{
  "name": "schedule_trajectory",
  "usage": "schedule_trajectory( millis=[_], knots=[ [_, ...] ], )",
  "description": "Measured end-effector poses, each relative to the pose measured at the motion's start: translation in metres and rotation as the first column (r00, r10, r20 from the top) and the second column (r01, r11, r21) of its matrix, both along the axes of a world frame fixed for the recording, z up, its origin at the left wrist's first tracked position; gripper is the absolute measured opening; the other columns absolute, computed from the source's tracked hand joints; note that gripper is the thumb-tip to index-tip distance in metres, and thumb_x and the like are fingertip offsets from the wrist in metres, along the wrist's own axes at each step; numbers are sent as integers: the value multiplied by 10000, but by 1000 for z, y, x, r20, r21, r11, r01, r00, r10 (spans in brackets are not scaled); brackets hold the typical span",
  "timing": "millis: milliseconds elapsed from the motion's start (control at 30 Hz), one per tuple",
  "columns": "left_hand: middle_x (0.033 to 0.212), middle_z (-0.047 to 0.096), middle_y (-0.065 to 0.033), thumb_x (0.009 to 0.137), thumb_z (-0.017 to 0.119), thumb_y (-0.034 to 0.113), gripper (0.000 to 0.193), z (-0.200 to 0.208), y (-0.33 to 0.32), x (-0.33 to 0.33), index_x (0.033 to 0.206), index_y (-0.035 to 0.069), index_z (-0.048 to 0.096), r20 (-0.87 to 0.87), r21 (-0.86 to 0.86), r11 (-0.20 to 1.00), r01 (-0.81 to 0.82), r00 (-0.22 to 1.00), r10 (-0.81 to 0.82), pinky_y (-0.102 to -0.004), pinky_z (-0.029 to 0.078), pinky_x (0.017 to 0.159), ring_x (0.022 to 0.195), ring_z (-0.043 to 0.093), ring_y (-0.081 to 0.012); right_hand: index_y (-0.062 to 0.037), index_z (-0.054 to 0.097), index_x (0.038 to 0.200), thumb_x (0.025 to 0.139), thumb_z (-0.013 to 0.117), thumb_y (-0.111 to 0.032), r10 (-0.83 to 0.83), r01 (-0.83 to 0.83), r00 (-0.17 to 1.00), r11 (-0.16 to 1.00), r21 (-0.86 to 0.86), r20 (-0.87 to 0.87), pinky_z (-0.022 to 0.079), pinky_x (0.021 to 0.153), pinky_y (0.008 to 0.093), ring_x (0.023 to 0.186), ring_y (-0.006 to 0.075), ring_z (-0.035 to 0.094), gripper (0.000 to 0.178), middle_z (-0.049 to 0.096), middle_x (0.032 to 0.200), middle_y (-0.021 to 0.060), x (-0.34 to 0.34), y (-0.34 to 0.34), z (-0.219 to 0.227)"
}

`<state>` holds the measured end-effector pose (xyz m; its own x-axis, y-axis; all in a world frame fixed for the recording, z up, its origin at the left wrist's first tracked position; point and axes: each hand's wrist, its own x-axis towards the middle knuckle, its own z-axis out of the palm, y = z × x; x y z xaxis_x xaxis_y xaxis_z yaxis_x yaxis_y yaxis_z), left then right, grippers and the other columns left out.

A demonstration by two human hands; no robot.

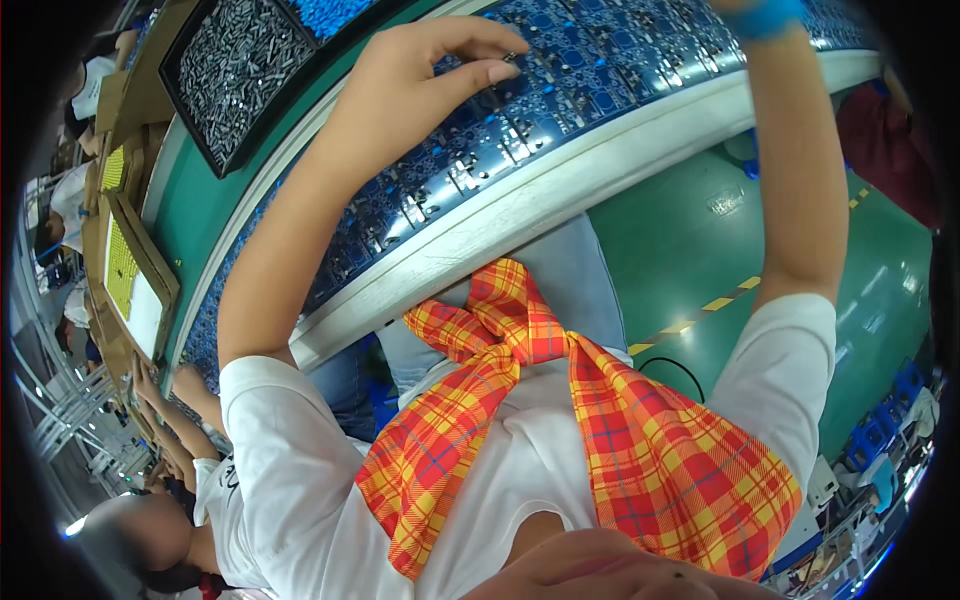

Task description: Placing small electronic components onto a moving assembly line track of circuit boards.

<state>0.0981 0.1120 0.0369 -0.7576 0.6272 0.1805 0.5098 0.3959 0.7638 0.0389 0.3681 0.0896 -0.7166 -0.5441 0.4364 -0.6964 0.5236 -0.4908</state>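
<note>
- Left hand (420, 85) hovers over the blue circuit board (560, 90), thumb and forefinger pinched narrow on a tiny dark part (511, 57) right at the board's surface.
- Right hand is cut off at the top edge; only a blue wristband (765, 17) shows above the board, so its grip can't be told.
- Beyond the board's left end sits a black tray of small metal parts (245, 70).
- Below the board runs its white rail (620, 160), with the orange plaid scarf (560, 400) nearer the body.
- A co-worker's hands (165, 385) work at the board's far left.

Brown cardboard boxes (140, 270), far left
</note>
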Motion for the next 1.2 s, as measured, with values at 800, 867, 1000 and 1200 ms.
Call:
schedule_trajectory(
  millis=[800,867,1000,1200],
  knots=[
    [1030,777,-102,958,693,129,187,-4,32,19,1103,51,780,76,-52,996,77,994,-73,-287,550,872,945,733,-186,-90,769,918,852,726,-164,-67,68,997,997,30,-29,556,848,448,946,360,704,109,749,969,174,-70,-99,-61],
    [1032,776,-101,956,695,132,186,-3,33,21,1102,55,782,69,-80,995,61,996,-56,-288,550,863,945,733,-185,-91,769,920,850,721,-160,-65,65,997,998,7,-28,555,847,449,946,360,703,110,749,971,174,-69,-101,-61],
    [1021,774,-97,939,708,131,178,0,44,28,1084,65,788,77,-146,989,5,997,6,-298,552,830,926,731,-198,-99,772,924,847,706,-161,-101,102,995,993,57,-20,555,850,444,956,359,703,118,749,980,174,-72,-102,-62],
    [940,743,-49,874,728,91,132,-8,45,21,988,91,794,-241,-166,984,59,965,-98,-369,502,836,890,677,-244,-106,776,928,865,687,-181,-99,101,995,994,46,-34,553,868,449,961,360,702,133,750,986,169,-67,-100,-60]
  ],
)
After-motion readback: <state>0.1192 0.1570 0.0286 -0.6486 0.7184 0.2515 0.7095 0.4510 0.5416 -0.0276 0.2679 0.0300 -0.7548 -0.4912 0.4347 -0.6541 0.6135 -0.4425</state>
